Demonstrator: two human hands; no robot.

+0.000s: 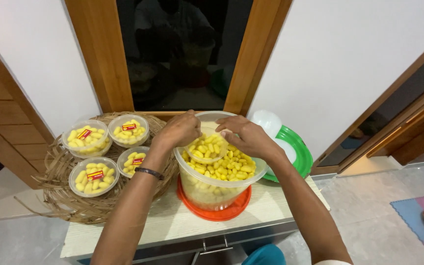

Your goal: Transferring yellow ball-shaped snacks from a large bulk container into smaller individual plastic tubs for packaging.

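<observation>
Item: small clear round cup (207,147), filled with yellow oval pieces, held above and partly inside a large clear tub (219,184) that is itself part-filled with the same yellow pieces (231,169). Left hand (180,130): fingers curled down over the cup's near-left rim, closed on it; a dark band (149,172) sits on that wrist. Right hand (246,137): fingers bent and pinched at the cup's right rim, thumb and forefinger touching the edge; whether they grip firmly or merely rest there cannot be told. Large tub stands on an orange lid (217,212), which lies on a pale wood-grain cabinet top (172,223). To the left, touching the tub's side: a woven straw tray (69,203) bearing four sealed clear cups of yellow pieces, each with a red-and-yellow label — two at the back (85,136) (128,130), two in front (94,176) (133,159). To the right, behind the tub: a green plate (300,157) carrying white lids (267,120). Backdrop: white walls, wooden door frame (101,59), dark opening between its posts. Lower right: grey tiled floor (369,221) with a coloured mat (415,208).
</observation>
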